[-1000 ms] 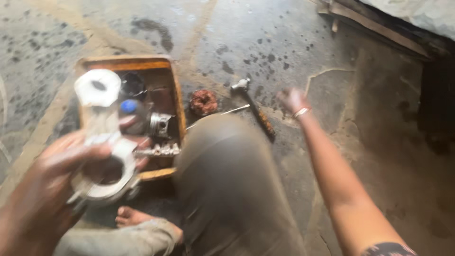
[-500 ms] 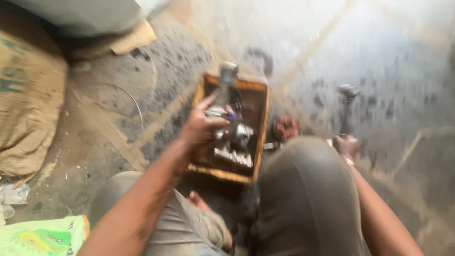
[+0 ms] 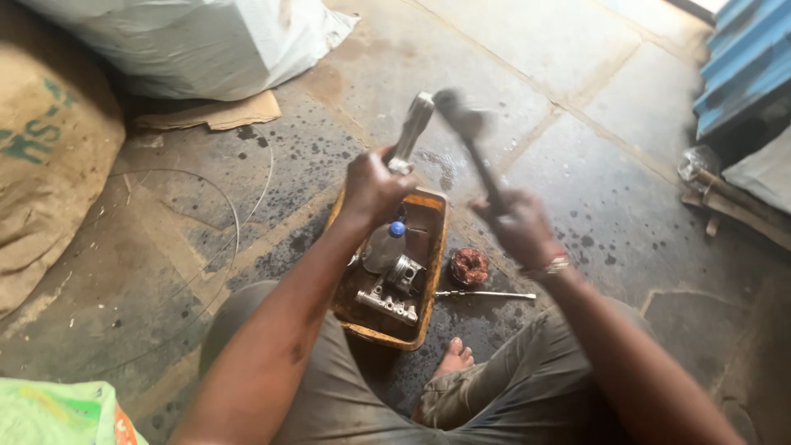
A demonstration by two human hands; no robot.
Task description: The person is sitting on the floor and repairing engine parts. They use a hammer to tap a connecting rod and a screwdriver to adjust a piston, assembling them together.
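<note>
Left hand (image 3: pixel 372 188) gripping metal rod part (image 3: pixel 411 132), right hand (image 3: pixel 519 227) clenched on raised hammer (image 3: pixel 470 140); off-centre blow could hit fingers or glance into tray (image 3: pixel 435 247).

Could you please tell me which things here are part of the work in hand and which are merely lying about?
In hand:
left hand gripping a metal connecting rod
right hand swinging a hammer

Lying about:
rusty tray holding a piston and plastic bottle
copper coil
thin rod
burlap sack
</note>
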